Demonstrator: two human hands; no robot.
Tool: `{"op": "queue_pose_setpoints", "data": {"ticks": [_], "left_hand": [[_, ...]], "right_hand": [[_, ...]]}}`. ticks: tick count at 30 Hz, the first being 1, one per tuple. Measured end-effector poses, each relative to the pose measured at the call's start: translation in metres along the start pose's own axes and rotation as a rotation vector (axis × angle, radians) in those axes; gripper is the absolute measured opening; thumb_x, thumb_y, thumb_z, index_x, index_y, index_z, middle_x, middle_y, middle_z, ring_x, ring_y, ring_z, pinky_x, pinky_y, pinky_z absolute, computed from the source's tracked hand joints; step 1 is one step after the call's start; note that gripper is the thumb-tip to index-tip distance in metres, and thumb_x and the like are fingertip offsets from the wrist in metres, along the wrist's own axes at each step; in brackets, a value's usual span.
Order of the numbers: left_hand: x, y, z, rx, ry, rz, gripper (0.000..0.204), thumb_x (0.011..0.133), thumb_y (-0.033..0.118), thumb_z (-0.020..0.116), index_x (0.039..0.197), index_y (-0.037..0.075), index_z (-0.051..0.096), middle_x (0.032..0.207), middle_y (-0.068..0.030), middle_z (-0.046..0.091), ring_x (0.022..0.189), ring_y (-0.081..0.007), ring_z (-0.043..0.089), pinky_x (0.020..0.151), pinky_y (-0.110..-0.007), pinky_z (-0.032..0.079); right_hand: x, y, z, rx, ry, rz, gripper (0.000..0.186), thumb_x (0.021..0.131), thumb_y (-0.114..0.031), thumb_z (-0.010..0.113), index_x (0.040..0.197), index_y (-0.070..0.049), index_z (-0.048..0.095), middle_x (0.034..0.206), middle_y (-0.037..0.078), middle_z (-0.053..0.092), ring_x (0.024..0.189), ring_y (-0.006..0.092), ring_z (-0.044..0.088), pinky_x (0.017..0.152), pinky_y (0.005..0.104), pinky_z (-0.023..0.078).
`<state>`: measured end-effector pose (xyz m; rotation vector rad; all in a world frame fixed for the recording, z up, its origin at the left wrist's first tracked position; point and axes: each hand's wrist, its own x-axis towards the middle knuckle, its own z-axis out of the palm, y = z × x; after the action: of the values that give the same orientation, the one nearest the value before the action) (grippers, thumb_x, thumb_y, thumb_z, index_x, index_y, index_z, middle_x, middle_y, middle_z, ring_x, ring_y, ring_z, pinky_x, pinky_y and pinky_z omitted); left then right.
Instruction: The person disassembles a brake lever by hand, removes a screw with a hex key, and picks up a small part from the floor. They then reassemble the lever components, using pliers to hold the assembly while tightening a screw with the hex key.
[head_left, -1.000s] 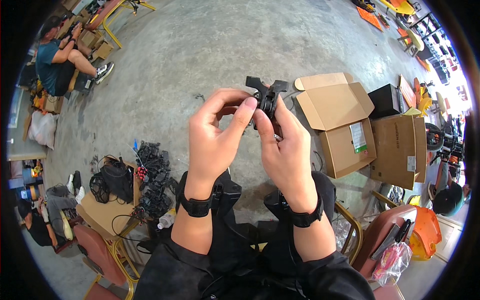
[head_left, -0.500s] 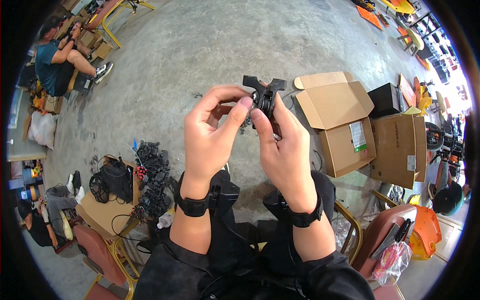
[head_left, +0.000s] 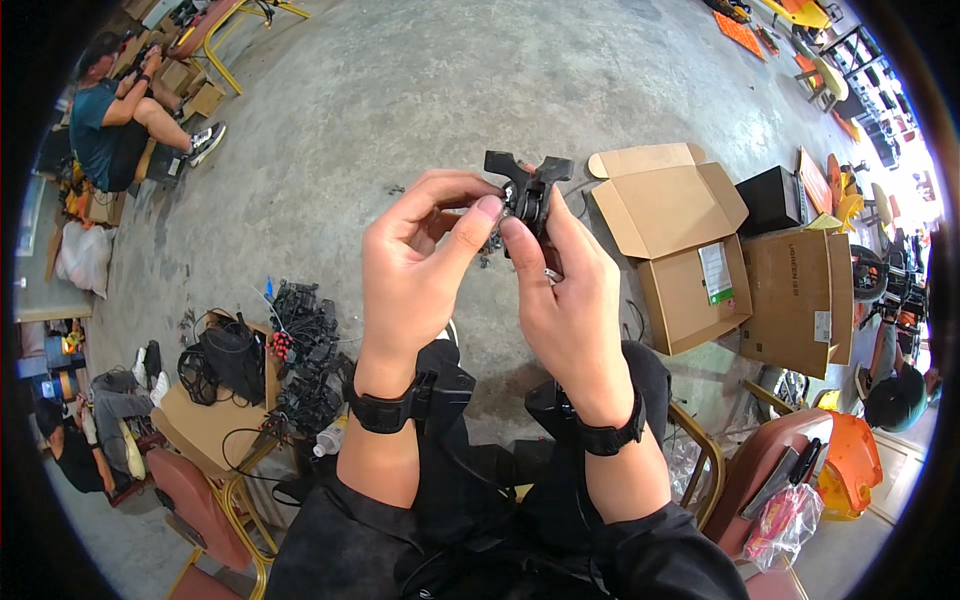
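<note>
Black plastic clamp part (head_left: 527, 186): pinched between left hand (head_left: 420, 265) and right hand (head_left: 570, 300), both grips apparently closed; open cardboard box (head_left: 680, 240) beyond right.

Bright, even daylight across the concrete floor (head_left: 400, 90), no harsh shadows; soft shade only under the hands and the open cardboard box (head_left: 680, 240). Light looks strongest from the upper right, where the far edge blows out to near white around the yellow and orange chairs (head_left: 850, 200). Left hand (head_left: 415, 265) and right hand (head_left: 570, 300) sharp, well exposed, slight sheen on skin. Small black part (head_left: 528, 185) between the fingertips is dark, detail hard to read. Heavy fisheye bend toward the rim, black vignette all round. Seated person (head_left: 110, 130) at top left stretched, softer. No motion blur.
</note>
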<state>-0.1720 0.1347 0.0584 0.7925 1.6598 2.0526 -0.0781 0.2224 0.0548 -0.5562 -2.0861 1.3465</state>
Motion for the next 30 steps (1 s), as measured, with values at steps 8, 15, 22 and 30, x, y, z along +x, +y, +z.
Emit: {"op": "queue_pose_setpoints", "data": {"ticks": [8,15,22,30], "left_hand": [[-0.001,0.0,-0.003,-0.006,0.019,-0.165,0.014,0.087,0.009,0.062,0.096,-0.002,0.064,0.087,-0.0016,0.063,0.078,-0.0061,0.056,0.068,-0.021,0.045],[0.0,0.001,-0.001,-0.026,0.015,-0.104,0.012,0.086,0.008,0.064,0.092,-0.003,0.065,0.086,-0.0015,0.063,0.078,-0.0064,0.056,0.067,-0.021,0.045],[-0.004,0.005,0.007,0.155,0.038,0.099,0.01,0.082,0.003,0.066,0.09,-0.002,0.066,0.088,-0.0045,0.063,0.078,-0.0103,0.059,0.067,-0.022,0.046],[-0.023,0.035,-0.017,0.602,-0.056,0.517,0.013,0.074,-0.004,0.068,0.086,0.0,0.067,0.084,-0.0073,0.062,0.076,-0.0175,0.061,0.067,-0.027,0.048]], "right_hand": [[0.0,-0.001,0.0,-0.028,-0.008,0.02,0.041,0.088,-0.011,0.06,0.118,0.012,0.047,0.093,0.023,0.061,0.083,0.0362,0.061,0.069,0.0378,0.049],[0.001,-0.001,0.0,-0.069,0.01,-0.035,0.041,0.087,-0.011,0.06,0.118,0.012,0.047,0.091,0.024,0.06,0.082,0.038,0.06,0.068,0.0394,0.048],[-0.003,-0.009,-0.01,0.039,-0.033,0.044,0.032,0.089,-0.012,0.058,0.112,0.01,0.051,0.078,0.019,0.06,0.065,0.0281,0.06,0.06,0.033,0.048],[-0.022,-0.028,-0.018,0.134,-0.133,0.11,0.024,0.09,-0.017,0.06,0.1,0.004,0.059,0.068,0.003,0.06,0.064,0.0043,0.051,0.054,0.0208,0.043]]}}
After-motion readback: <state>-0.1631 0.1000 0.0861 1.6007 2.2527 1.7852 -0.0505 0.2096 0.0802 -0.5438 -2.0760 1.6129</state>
